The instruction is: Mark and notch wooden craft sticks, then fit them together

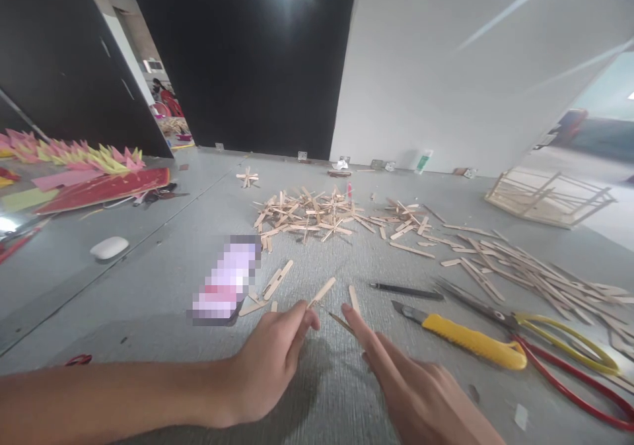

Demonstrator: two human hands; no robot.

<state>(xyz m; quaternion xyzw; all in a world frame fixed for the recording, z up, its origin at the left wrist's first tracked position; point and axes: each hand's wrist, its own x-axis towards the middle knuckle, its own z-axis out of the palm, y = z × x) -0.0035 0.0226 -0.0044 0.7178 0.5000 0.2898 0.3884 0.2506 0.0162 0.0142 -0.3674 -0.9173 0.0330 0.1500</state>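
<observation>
My left hand (270,352) is closed, pinching a short wooden craft stick (324,290) that points up and away. To the right, my right hand (403,379) holds a thin pointed tool (341,323) under its stretched index finger. The tool's tip reaches toward the stick at my left fingertips; its exact kind is too small to make out. Beyond the right fingertips lies a loose craft stick (353,298). More cut craft sticks (279,280) lie in front of my left hand, beside a blurred-out phone (225,283).
A black craft knife (409,291), yellow utility knife (465,342) and scissors (569,346) lie to the right. Heaped stick pieces (307,214) and long sticks (539,267) lie beyond. A stick frame (549,197) stands far right; a white mouse (109,247) is left.
</observation>
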